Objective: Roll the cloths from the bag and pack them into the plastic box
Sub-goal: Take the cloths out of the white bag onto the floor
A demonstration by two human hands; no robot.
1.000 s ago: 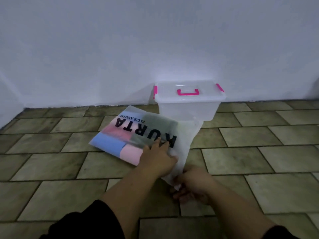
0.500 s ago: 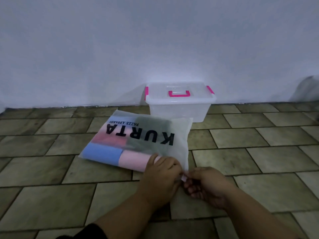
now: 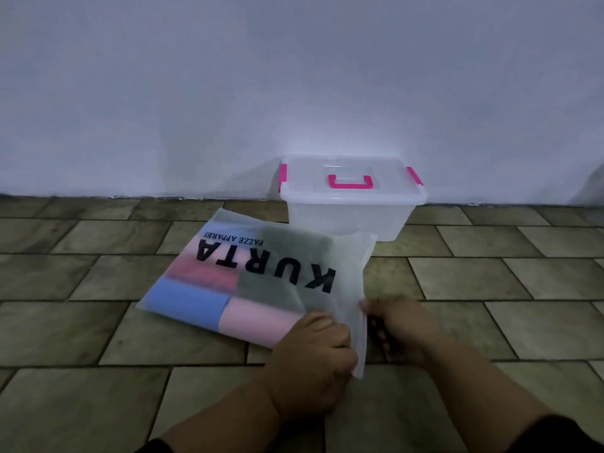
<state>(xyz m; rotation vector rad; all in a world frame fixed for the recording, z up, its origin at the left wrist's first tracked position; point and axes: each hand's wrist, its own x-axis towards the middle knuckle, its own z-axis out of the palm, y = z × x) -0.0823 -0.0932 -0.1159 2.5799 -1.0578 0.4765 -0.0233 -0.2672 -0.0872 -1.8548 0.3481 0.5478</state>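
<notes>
A frosted bag (image 3: 346,256) printed KURTA lies flat on the tiled floor. Folded cloths show through it: blue (image 3: 186,300), pink (image 3: 258,320), red (image 3: 202,273) and dark green (image 3: 277,256). My left hand (image 3: 313,358) grips the bag's near open edge. My right hand (image 3: 397,328) pinches the same edge from the right side. A clear plastic box (image 3: 353,209) with a pink handle and pink clips stands shut behind the bag, against the wall.
A white wall (image 3: 294,93) rises right behind the box. Olive floor tiles (image 3: 510,315) spread left, right and toward me. A pale shape (image 3: 591,188) sits at the far right edge by the wall.
Both hands came together at the bag's near edge and now hold it slightly apart. The bag has shifted a little nearer and lies flatter.
</notes>
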